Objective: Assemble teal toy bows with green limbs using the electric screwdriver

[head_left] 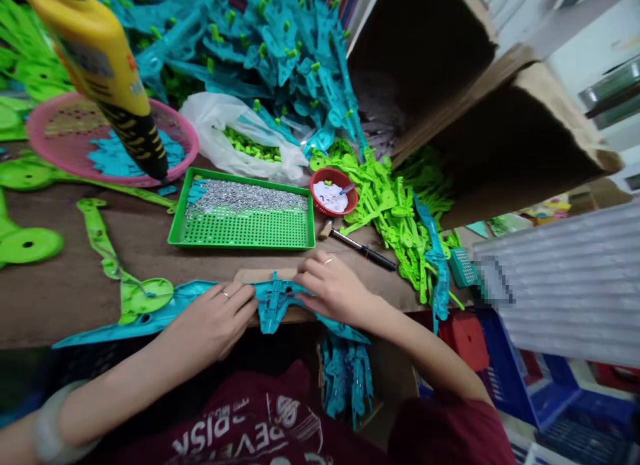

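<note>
A long turquoise plastic part [273,308] lies along the table's front edge, with a ribbed cross-shaped section in its middle. My left hand [220,318] is closed on it just left of that section. My right hand [333,288] has its fingers curled together at the part's right side; whether a small piece is between its fingertips is hidden. Beneath the part, a light brown block [245,276] shows. A lime green arm-shaped piece with a round disc [147,297] rests over the part's left end.
Behind my hands stand a green tray [245,228] of small metal screws and a red bowl [320,178] of white material. A hammer [367,251] lies to the right. A yellow-black power screwdriver [120,85] hangs at upper left. Turquoise parts [280,45] and green parts [385,211] are heaped behind.
</note>
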A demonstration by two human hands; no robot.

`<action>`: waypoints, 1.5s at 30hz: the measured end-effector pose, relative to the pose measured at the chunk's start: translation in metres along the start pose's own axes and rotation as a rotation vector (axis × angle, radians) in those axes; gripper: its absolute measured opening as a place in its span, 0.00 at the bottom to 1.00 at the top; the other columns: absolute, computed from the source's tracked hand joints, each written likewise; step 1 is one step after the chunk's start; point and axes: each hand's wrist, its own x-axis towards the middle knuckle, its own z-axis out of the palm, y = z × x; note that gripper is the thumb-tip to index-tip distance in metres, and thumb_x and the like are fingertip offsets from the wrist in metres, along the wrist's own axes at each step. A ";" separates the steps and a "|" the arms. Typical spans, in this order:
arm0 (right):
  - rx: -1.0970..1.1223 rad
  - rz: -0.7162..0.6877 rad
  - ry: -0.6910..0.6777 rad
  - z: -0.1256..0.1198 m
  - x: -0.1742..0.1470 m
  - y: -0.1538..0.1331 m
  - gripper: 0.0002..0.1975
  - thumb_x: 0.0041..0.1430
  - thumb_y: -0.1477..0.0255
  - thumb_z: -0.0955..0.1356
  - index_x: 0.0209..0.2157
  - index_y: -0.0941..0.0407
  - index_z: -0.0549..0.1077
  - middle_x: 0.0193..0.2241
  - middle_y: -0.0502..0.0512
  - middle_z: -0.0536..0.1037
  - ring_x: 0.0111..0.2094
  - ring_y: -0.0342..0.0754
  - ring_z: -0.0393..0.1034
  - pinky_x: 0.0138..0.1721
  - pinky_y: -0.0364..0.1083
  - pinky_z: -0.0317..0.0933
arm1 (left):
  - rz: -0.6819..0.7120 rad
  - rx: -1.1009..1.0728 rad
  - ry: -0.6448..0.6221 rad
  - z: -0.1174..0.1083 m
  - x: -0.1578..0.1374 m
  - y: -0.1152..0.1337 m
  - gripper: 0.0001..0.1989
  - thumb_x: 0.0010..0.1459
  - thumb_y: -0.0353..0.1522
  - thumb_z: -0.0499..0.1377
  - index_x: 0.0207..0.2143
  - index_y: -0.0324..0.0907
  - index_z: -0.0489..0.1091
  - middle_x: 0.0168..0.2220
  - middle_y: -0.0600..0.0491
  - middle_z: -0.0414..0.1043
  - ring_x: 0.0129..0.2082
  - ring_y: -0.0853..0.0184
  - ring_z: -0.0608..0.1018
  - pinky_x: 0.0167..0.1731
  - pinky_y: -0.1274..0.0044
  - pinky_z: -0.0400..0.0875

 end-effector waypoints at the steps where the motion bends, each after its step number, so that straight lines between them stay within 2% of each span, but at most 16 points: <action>1: 0.033 -0.059 -0.039 0.012 0.005 -0.006 0.11 0.68 0.67 0.64 0.41 0.59 0.74 0.39 0.59 0.73 0.42 0.52 0.60 0.45 0.51 0.59 | -0.016 -0.003 0.011 0.000 0.001 0.002 0.12 0.66 0.26 0.50 0.40 0.39 0.74 0.39 0.45 0.71 0.39 0.57 0.73 0.42 0.65 0.68; 5: 0.085 -0.037 -0.070 0.040 0.009 -0.007 0.09 0.68 0.71 0.64 0.40 0.60 0.73 0.39 0.61 0.72 0.41 0.52 0.58 0.42 0.50 0.59 | -0.044 -0.025 0.079 0.005 -0.001 0.002 0.12 0.67 0.27 0.50 0.43 0.39 0.74 0.40 0.45 0.71 0.39 0.58 0.73 0.43 0.64 0.70; 7: 0.088 -0.040 -0.059 0.042 0.005 -0.001 0.10 0.68 0.73 0.63 0.45 0.60 0.73 0.39 0.61 0.72 0.40 0.51 0.58 0.41 0.49 0.58 | -0.049 -0.043 0.085 0.007 -0.002 0.000 0.12 0.67 0.25 0.50 0.42 0.39 0.74 0.39 0.46 0.71 0.39 0.58 0.73 0.43 0.64 0.70; 10: 0.037 -0.149 -0.045 0.038 0.004 0.006 0.12 0.70 0.74 0.61 0.50 0.60 0.72 0.39 0.59 0.73 0.39 0.50 0.58 0.40 0.49 0.57 | -0.038 -0.038 0.064 0.009 -0.002 -0.001 0.12 0.66 0.24 0.50 0.40 0.39 0.74 0.37 0.48 0.69 0.39 0.59 0.72 0.42 0.66 0.70; 12: 0.001 -0.233 -0.047 0.037 0.006 0.008 0.11 0.71 0.75 0.60 0.48 0.60 0.72 0.38 0.58 0.73 0.38 0.49 0.58 0.40 0.48 0.56 | -0.024 -0.031 0.054 0.008 -0.002 -0.002 0.12 0.66 0.24 0.51 0.41 0.40 0.73 0.37 0.48 0.69 0.39 0.59 0.72 0.43 0.65 0.70; 14: -0.015 -0.257 -0.048 0.039 0.009 0.009 0.11 0.71 0.76 0.59 0.45 0.60 0.73 0.37 0.57 0.72 0.38 0.49 0.58 0.39 0.48 0.55 | -0.016 -0.026 0.056 0.008 -0.002 -0.003 0.11 0.65 0.24 0.51 0.41 0.39 0.73 0.37 0.48 0.69 0.39 0.59 0.72 0.43 0.65 0.70; 21: 0.159 -0.072 -0.054 0.040 0.009 0.004 0.12 0.71 0.71 0.60 0.41 0.60 0.73 0.37 0.59 0.72 0.38 0.50 0.57 0.38 0.47 0.55 | -0.022 -0.017 0.081 0.005 -0.001 -0.003 0.12 0.65 0.24 0.51 0.41 0.39 0.74 0.37 0.48 0.70 0.38 0.59 0.72 0.44 0.65 0.70; 23: 0.141 -0.057 -0.046 0.036 0.005 -0.001 0.12 0.71 0.73 0.60 0.39 0.59 0.73 0.37 0.59 0.73 0.38 0.50 0.57 0.39 0.48 0.55 | -0.022 -0.022 0.093 0.004 0.000 -0.003 0.12 0.65 0.24 0.51 0.41 0.39 0.74 0.36 0.48 0.70 0.37 0.59 0.73 0.43 0.65 0.70; 27: 0.098 -0.064 -0.023 0.020 -0.007 -0.009 0.12 0.71 0.76 0.59 0.39 0.60 0.73 0.30 0.55 0.73 0.36 0.49 0.60 0.44 0.50 0.55 | -0.004 -0.021 0.111 0.004 0.000 -0.005 0.11 0.64 0.24 0.52 0.42 0.37 0.73 0.35 0.47 0.69 0.37 0.58 0.72 0.41 0.65 0.69; 29: 0.214 -0.039 -0.087 0.013 -0.013 -0.009 0.11 0.71 0.71 0.61 0.40 0.60 0.72 0.30 0.55 0.74 0.35 0.48 0.63 0.41 0.48 0.57 | 0.005 -0.025 0.113 0.005 0.000 -0.005 0.10 0.64 0.23 0.53 0.42 0.37 0.73 0.36 0.47 0.69 0.37 0.58 0.72 0.41 0.65 0.69; 32: 0.397 0.058 -0.221 0.010 -0.017 -0.006 0.14 0.72 0.65 0.60 0.46 0.59 0.71 0.31 0.54 0.75 0.32 0.45 0.67 0.35 0.44 0.57 | 0.007 -0.036 0.103 0.006 -0.001 -0.007 0.09 0.64 0.23 0.53 0.42 0.38 0.72 0.37 0.47 0.69 0.37 0.58 0.72 0.40 0.65 0.69; 35: 0.264 0.124 -0.210 0.018 -0.013 -0.004 0.14 0.74 0.69 0.57 0.49 0.59 0.70 0.31 0.54 0.75 0.30 0.45 0.67 0.32 0.44 0.57 | 0.000 -0.031 0.096 0.007 -0.002 -0.007 0.08 0.64 0.23 0.53 0.41 0.38 0.71 0.38 0.47 0.69 0.38 0.58 0.71 0.40 0.65 0.69; 39: 0.044 -0.063 -0.162 0.027 0.000 -0.001 0.12 0.72 0.73 0.59 0.48 0.58 0.71 0.41 0.59 0.75 0.38 0.48 0.67 0.37 0.47 0.60 | 0.005 -0.024 0.087 0.009 -0.003 -0.006 0.08 0.64 0.23 0.53 0.40 0.39 0.71 0.38 0.48 0.68 0.37 0.58 0.71 0.39 0.65 0.69; 42: -0.033 -0.189 -0.134 0.027 0.008 0.001 0.12 0.72 0.74 0.59 0.45 0.59 0.72 0.39 0.58 0.74 0.40 0.49 0.65 0.39 0.48 0.61 | 0.012 -0.024 0.092 0.009 -0.002 -0.006 0.08 0.64 0.23 0.53 0.40 0.39 0.71 0.37 0.48 0.68 0.37 0.59 0.71 0.40 0.65 0.69; 45: -0.075 -0.251 -0.113 0.027 0.013 0.001 0.12 0.72 0.74 0.59 0.41 0.59 0.73 0.37 0.56 0.74 0.38 0.49 0.63 0.37 0.48 0.61 | 0.013 -0.016 0.094 0.008 -0.001 -0.007 0.09 0.64 0.22 0.52 0.41 0.39 0.71 0.38 0.48 0.69 0.37 0.59 0.71 0.39 0.66 0.69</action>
